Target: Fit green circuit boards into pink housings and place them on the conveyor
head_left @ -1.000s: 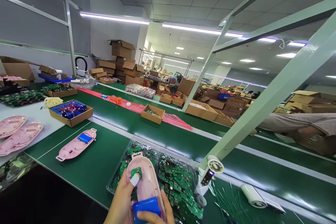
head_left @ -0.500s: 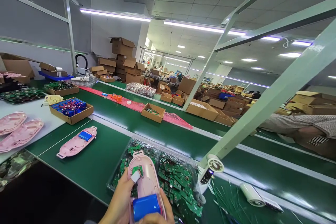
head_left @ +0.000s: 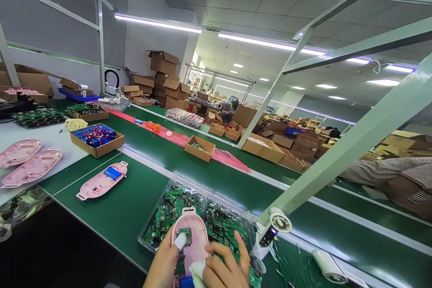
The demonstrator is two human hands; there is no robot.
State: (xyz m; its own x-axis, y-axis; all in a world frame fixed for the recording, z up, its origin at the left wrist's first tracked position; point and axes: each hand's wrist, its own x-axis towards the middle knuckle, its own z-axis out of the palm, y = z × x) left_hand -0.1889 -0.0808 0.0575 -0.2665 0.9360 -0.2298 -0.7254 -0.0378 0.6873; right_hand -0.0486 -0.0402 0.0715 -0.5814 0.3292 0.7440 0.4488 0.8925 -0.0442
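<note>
My left hand (head_left: 165, 258) grips a pink plastic shell (head_left: 192, 227) by its left side, above a clear tray (head_left: 143, 240) of green circuit boards. Its thumb, wearing a white cover, presses on a small circuit board (head_left: 189, 235) inside the shell. My right hand (head_left: 227, 263) is over the lower right of the shell, fingers bent and apart, one fingertip at the rim. White material shows by its thumb side, in front of a blue battery pack (head_left: 186, 282) that is mostly hidden. Another pink shell with a blue battery (head_left: 113, 173) lies on the green bench to the left.
A cardboard box of blue batteries (head_left: 97, 146) stands at the left, near two more pink shells (head_left: 33, 168). A slanted metal post (head_left: 324, 162) rises at the right, beside a white handheld fan (head_left: 275, 227). Farther back is a small box of boards (head_left: 200, 149).
My right hand has come off the shell's side, its fingers spreading more. The battery in the held shell is now largely out of sight. The view has shifted slightly.
</note>
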